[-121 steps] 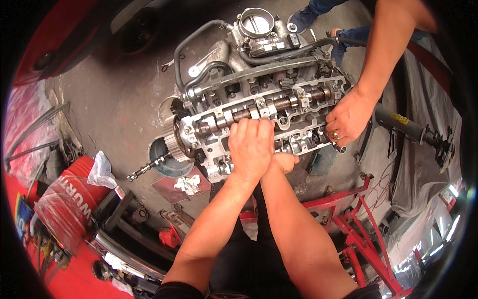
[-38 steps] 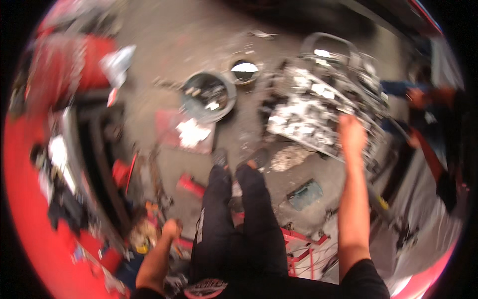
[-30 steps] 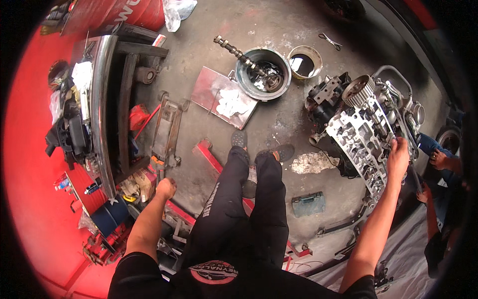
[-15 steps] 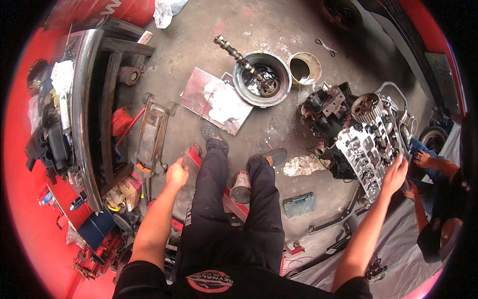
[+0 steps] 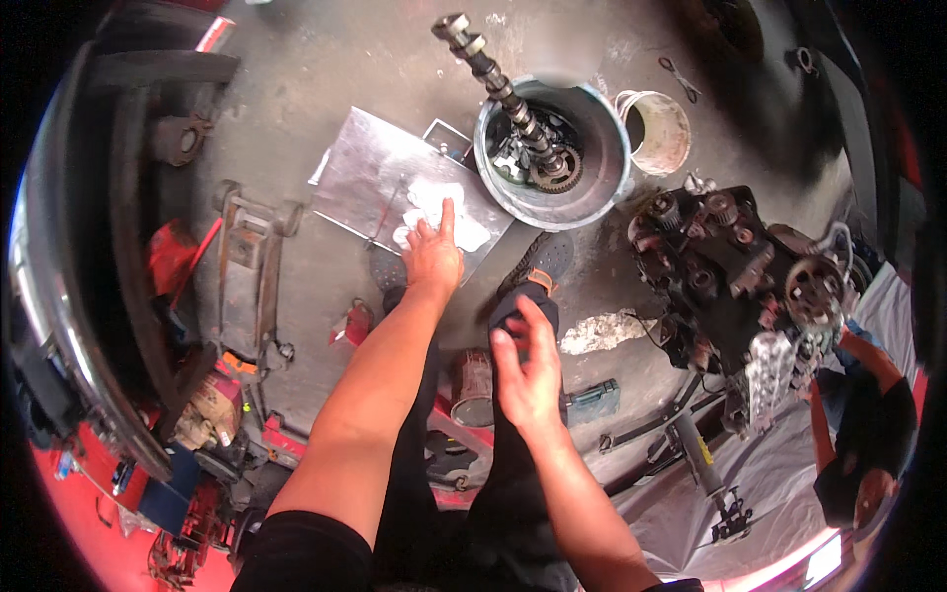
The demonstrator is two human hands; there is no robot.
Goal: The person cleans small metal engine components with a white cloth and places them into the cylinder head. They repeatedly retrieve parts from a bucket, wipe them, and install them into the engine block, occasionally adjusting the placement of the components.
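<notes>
A crumpled white cloth [image 5: 464, 222] lies on a flat metal case [image 5: 355, 163] on the floor ahead of me. My left hand [image 5: 434, 261] reaches over its near edge with fingers stretched out; whether they touch the cloth I cannot tell. My right hand [image 5: 528, 380], fingers apart and holding nothing, hangs above my right leg. Just right of the case stands a round tub [image 5: 602, 192]. A camshaft [image 5: 501, 94] with a toothed wheel at its lower end leans out of this tub over the far rim.
A pale bucket [image 5: 666, 138] stands beside the tub, with scissors [image 5: 678, 79] beyond. An engine [image 5: 730, 266] fills the right, where another person [image 5: 868, 424] works. A floor jack [image 5: 247, 286] lies left; a paint-stained can [image 5: 473, 385] stands between my legs, a teal case [image 5: 592, 400] beside them.
My left hand has moved forward and right to the cloth. My right hand has come away from the engine toward my legs. The view has shifted closer to the tub and metal case.
</notes>
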